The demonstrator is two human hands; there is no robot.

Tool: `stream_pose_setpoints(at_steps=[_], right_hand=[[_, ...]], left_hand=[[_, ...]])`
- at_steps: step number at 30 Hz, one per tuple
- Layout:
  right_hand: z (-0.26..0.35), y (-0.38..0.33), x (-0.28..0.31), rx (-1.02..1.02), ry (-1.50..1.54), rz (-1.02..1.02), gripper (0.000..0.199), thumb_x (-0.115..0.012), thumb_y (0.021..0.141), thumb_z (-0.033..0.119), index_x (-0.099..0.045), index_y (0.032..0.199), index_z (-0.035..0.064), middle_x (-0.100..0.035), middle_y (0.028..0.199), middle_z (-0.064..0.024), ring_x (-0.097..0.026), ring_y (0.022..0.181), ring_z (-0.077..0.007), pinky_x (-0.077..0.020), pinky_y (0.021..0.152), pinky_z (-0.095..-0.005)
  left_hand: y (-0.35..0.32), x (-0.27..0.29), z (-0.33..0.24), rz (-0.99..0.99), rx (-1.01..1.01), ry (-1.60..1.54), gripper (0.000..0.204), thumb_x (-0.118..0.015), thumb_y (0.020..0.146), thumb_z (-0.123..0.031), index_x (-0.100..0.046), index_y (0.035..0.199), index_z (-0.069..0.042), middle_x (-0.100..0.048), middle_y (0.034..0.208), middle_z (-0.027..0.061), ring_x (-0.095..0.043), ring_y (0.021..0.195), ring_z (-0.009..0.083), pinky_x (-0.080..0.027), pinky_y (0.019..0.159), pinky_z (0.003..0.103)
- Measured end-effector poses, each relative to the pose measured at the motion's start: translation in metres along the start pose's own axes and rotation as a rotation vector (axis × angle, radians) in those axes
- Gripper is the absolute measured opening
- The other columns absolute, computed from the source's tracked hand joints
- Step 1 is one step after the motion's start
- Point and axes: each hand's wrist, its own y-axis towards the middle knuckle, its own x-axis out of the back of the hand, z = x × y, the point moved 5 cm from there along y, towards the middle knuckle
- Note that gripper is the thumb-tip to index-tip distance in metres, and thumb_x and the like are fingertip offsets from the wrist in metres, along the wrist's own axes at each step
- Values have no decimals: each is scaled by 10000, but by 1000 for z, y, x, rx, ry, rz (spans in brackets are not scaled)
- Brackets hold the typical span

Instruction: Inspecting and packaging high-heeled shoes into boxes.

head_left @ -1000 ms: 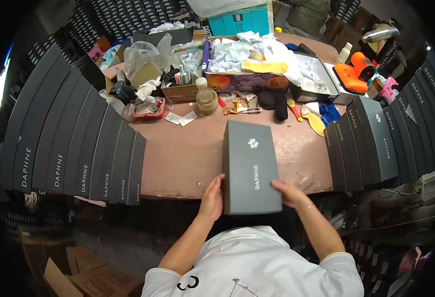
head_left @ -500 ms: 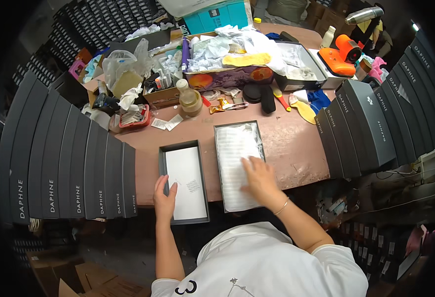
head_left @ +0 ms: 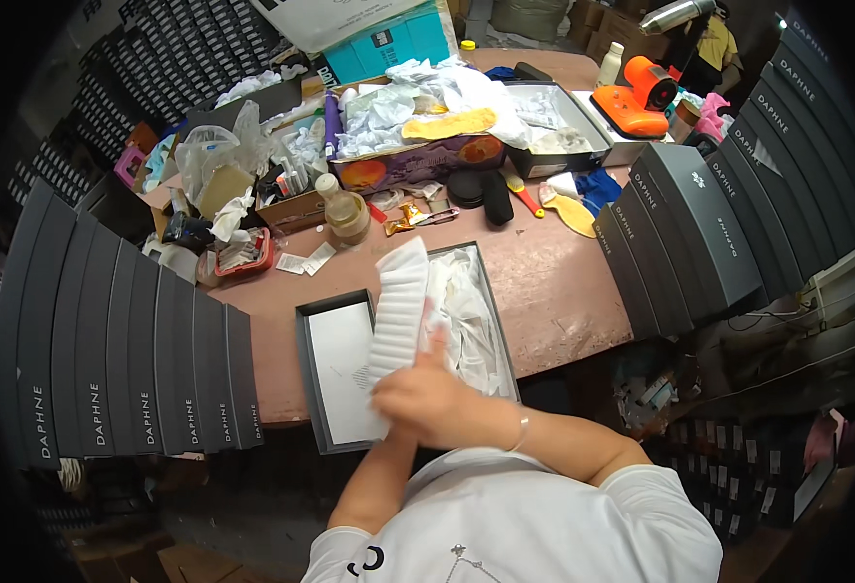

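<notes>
A ribbed white foam sheet (head_left: 401, 301) stands raised and tilted over the gap between two dark boxes. My right hand (head_left: 444, 400) is closed at the sheet's lower end, slightly blurred. Behind it lies my left hand (head_left: 401, 436), crossed under the right one with its fingers hidden. On the right, a dark shoebox (head_left: 498, 335) holds crumpled white tissue paper (head_left: 463, 316), now uncovered. Left of it sits a shallow dark box or lid (head_left: 315, 403) with a white inside, partly covered by the sheet and my hands.
Dark shoeboxes stand in rows at the left (head_left: 140, 350) and right (head_left: 690, 233). Across the table's back are a glass pump bottle (head_left: 347, 216), a red basket (head_left: 247, 255), a yellow-and-red brush (head_left: 524, 194), a paper-filled carton (head_left: 418, 165) and an orange device (head_left: 633, 102).
The foam sheet has been lifted off the right box and swung left, exposing the tissue. My right hand moved down and left; my left hand left the lid's edge and went under it.
</notes>
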Motion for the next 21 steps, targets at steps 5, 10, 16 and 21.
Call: stream_pose_setpoints(at_steps=[5,10,16,21], right_hand=[[-88,-66,-3,-477,-240,100,382,-638,833,167,-519,1141,-25,-619,856,-228,-639,784,-373,-515,673,-442],[-116,-66,-43,-732,-342,125,636,-672,785,256,-358,1270,-8,-625,860,-251,-637,813,-401,-509,653,-470],[-111,-93,8,-781,617,-414,597,-627,806,84,-359,1331,-14,-622,1036,-151,-618,897,-177,-513,763,-313],[-23,-51,14,-289,-267,-139,634,-720,748,123,-471,1326,48,-590,905,-161,-622,756,-316,-523,674,-360]], left_hand=[[-14,68,77,-297,566,-527,414,-513,978,-281,-474,1294,-16,-503,1289,93,-441,1238,216,-306,1074,399],[-25,42,24,-128,426,-602,446,-525,976,-285,-443,1325,-20,-495,1291,94,-431,1249,205,-305,1080,392],[-39,56,20,14,407,-547,570,-542,961,-355,-368,1391,-23,-402,1387,95,-374,1313,233,-292,1094,400],[-27,35,4,142,538,-875,697,-584,901,-489,-394,1352,7,-489,1300,130,-500,1186,217,-413,993,345]])
